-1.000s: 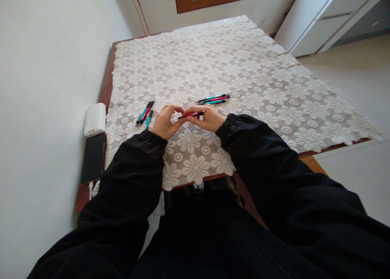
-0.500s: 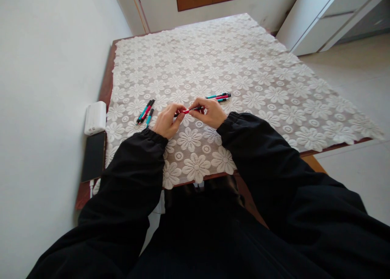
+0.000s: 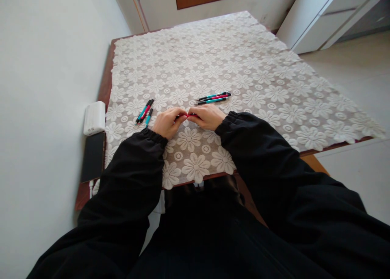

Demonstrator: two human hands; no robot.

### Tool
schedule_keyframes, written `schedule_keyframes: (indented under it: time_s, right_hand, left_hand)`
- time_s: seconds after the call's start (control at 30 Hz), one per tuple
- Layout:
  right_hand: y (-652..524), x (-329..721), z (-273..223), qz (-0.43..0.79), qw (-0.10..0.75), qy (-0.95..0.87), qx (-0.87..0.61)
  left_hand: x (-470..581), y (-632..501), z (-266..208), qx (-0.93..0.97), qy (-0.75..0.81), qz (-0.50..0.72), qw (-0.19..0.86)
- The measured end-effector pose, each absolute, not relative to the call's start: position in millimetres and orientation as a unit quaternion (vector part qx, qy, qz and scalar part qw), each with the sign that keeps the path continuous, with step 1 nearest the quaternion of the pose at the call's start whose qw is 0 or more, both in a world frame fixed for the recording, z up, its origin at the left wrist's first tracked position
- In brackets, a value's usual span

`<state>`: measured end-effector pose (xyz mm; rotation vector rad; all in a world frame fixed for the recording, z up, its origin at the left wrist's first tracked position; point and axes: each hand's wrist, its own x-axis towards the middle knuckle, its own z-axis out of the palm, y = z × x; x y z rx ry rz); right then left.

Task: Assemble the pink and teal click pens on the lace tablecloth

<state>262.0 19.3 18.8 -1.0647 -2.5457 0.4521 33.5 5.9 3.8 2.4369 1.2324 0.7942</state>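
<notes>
My left hand (image 3: 168, 122) and my right hand (image 3: 209, 116) meet over the near part of the table. Both pinch one red pen (image 3: 187, 115) between thumb and fingers. Only a short red stretch shows between the fingertips; the rest is hidden in the hands. Just beyond my right hand lie three pens side by side: a blue pen (image 3: 211, 96), a red pen (image 3: 218, 96) and another blue pen (image 3: 213, 101). Left of my left hand are a blue pen (image 3: 142, 112), a red pen (image 3: 146, 111) and a blue pen with a black end (image 3: 148, 118).
A lace tablecloth (image 3: 195, 76) with flower shapes covers the wooden table. Along its left edge sit a white charger-like block (image 3: 94, 117) and a dark phone (image 3: 93, 156), with a white cable plug (image 3: 91, 188) below. A white wall (image 3: 51, 88) borders that side.
My right hand has rolled down and its fingers now cover most of its end of the red pen. More of the three pens behind it shows. My left hand stays nearly in place.
</notes>
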Motion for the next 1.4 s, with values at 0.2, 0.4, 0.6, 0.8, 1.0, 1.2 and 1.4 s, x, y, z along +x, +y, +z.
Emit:
schedule_keyframes:
  time_s: [0.2, 0.4, 0.6, 0.8, 1.0, 1.2, 1.4]
  right_hand:
    - [19.4, 261.6, 18.4, 0.153, 0.152, -0.897, -0.386]
    - [19.6, 260.7, 17.0, 0.143, 0.141, -0.901, -0.385]
    - [19.6, 261.4, 17.2, 0.143, 0.13, -0.905, -0.379]
    - [17.8, 261.9, 18.1, 0.128, 0.118, -0.911, -0.374]
    - [17.5, 261.2, 19.7, 0.122, 0.1, -0.92, -0.36]
    - [17.3, 261.1, 21.1, 0.121, 0.091, -0.919, -0.364]
    - [17.7, 261.4, 19.5, 0.125, 0.091, -0.914, -0.375]
  left_hand:
    - [34.0, 6.3, 3.7, 0.843, 0.433, 0.28, 0.154]
    - [34.8, 6.1, 4.5, 0.84, 0.444, 0.272, 0.151]
    - [34.7, 6.2, 3.1, 0.841, 0.453, 0.26, 0.141]
    - [34.8, 6.1, 3.3, 0.843, 0.456, 0.256, 0.123]
    - [35.1, 5.8, 4.5, 0.84, 0.472, 0.239, 0.122]
    - [34.5, 6.7, 3.9, 0.844, 0.464, 0.238, 0.121]
    - [34.3, 6.4, 3.5, 0.85, 0.459, 0.232, 0.116]
